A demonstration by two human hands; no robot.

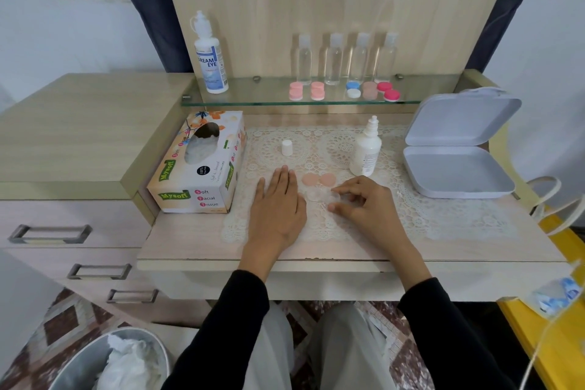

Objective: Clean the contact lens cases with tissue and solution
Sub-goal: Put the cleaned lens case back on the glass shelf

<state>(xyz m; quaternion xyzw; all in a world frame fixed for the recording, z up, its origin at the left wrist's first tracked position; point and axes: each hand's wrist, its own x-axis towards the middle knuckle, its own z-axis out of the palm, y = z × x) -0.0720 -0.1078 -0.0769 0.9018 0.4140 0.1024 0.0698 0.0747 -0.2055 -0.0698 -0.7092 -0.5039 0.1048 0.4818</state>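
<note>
A clear contact lens case [318, 195] lies on the lace mat, with its two peach caps [319, 180] off and lying just behind it. My right hand [364, 203] pinches the case's right cup between thumb and fingers. My left hand [278, 199] rests flat on the mat just left of the case, fingers straight. An uncapped white solution bottle [366, 150] stands behind my right hand, and its white cap [287, 147] stands on the mat further left. The Mysoft tissue box [202, 165] sits at the left.
A glass shelf [253, 98] carries a large Dream Eye bottle [209, 55], several clear bottles [346, 57] and several coloured lens cases [345, 90]. An open white box [459, 149] stands at the right. A bin with used tissue [126, 361] stands on the floor at lower left.
</note>
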